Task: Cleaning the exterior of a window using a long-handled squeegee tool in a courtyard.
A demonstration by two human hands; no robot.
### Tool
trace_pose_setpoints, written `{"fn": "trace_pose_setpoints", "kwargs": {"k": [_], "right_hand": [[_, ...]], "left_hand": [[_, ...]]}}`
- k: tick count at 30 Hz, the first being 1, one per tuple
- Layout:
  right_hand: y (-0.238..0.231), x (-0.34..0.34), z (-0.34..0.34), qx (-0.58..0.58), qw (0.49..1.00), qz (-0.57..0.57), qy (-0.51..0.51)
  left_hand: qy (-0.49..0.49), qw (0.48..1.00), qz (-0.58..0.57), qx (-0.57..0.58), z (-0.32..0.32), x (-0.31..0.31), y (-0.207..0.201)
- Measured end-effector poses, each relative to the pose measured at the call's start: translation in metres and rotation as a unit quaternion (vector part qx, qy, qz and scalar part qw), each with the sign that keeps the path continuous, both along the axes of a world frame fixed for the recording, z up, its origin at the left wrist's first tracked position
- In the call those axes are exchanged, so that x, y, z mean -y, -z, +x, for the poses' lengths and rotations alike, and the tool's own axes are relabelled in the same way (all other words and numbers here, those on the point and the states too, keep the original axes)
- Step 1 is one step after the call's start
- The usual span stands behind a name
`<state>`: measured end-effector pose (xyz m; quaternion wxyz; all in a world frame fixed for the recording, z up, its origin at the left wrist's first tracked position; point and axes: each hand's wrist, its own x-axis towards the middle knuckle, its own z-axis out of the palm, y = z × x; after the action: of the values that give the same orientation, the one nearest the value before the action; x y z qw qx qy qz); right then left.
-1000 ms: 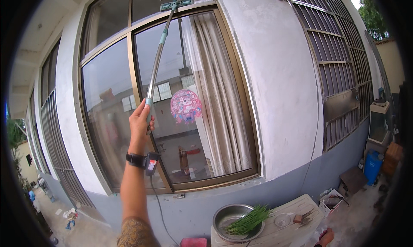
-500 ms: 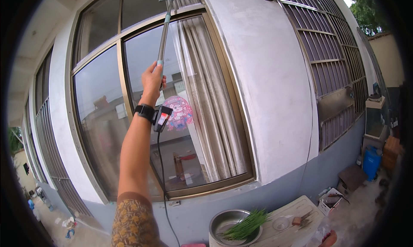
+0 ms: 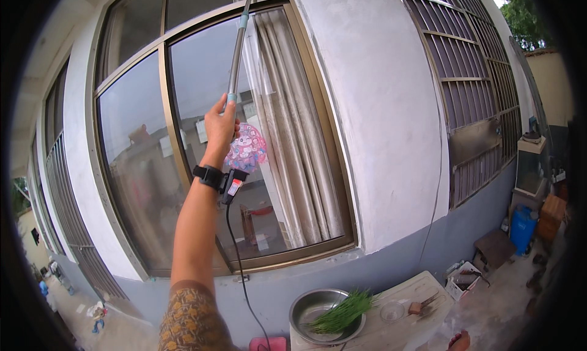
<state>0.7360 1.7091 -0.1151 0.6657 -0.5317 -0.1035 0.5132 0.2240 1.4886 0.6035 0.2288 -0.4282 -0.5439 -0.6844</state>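
Observation:
My left hand, raised in front of the window, is closed round the grip of a long-handled window squeegee. Its grey metal pole has pale teal fittings and slants up to a teal head at the upper picture edge, partly cut off. The head lies over the upper part of the window, near the frame's crossbar. A black strap with a small device and a hanging cable is on my left wrist. My right hand does not show; a small skin-coloured shape at the lower right edge is too cut off to make out.
Below the window stands a pale table with a metal basin, green stalks, a clear dish and a brown block. A blue drum and a white crate are at the right, near a barred window.
The view has shifted, so the wall, window and table sit a little differently. The squeegee head has moved up, partly out of the picture; my left hand keeps its grip.

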Motion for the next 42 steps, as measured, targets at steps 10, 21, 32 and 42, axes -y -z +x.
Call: {"fn": "trace_pose_setpoints", "kwargs": {"k": [10, 21, 32, 42], "right_hand": [[-0.030, 0.005, -0.041, -0.058, 0.997, 0.018, -0.056], [-0.008, 0.057, 0.024, -0.045, 0.999, 0.018, -0.020], [-0.024, 0.110, 0.049, -0.025, 0.998, 0.038, -0.042], [-0.051, 0.143, 0.054, 0.006, 0.997, 0.022, -0.080]], "left_hand": [[-0.072, 0.997, -0.004, -0.006, -0.015, 0.132, 0.010], [-0.058, 0.996, 0.055, 0.036, -0.035, 0.199, 0.038], [-0.078, 0.987, 0.114, 0.078, -0.062, 0.260, 0.060], [-0.027, 0.991, 0.124, 0.050, -0.016, 0.266, 0.122]]}}
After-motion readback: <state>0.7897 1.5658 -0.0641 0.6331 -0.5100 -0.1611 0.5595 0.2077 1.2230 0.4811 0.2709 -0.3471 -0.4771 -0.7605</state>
